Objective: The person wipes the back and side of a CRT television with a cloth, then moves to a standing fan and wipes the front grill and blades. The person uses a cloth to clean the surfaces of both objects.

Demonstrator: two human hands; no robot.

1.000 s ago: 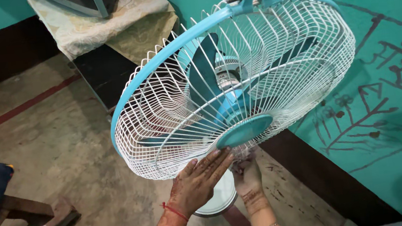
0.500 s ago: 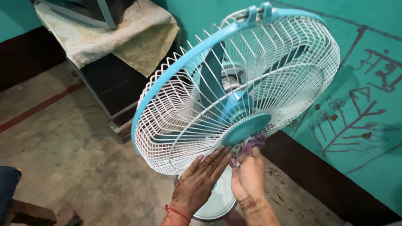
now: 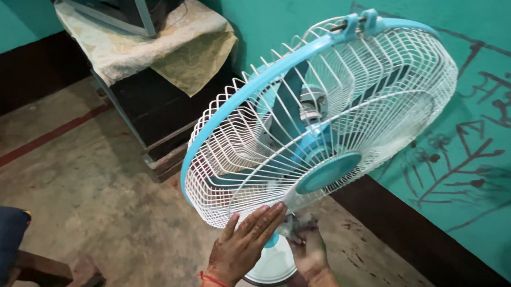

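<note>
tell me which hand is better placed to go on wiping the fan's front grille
Right, probably. The right hand already grips a small cloth just below the white grille, while the left hand lies flat, fingers spread against its lower edge, bracing it.

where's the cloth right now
In the head view the cloth is bunched in the right hand, low and centre, just under the fan grille and beside the left hand pressed flat on the grille's lower edge.

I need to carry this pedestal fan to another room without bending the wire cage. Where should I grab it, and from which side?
Probably grip the carry handle at the top of the blue rim, reaching from above. It is a solid moulded piece on the fan, while the white guard, where the left hand rests, is thin wire.
</note>
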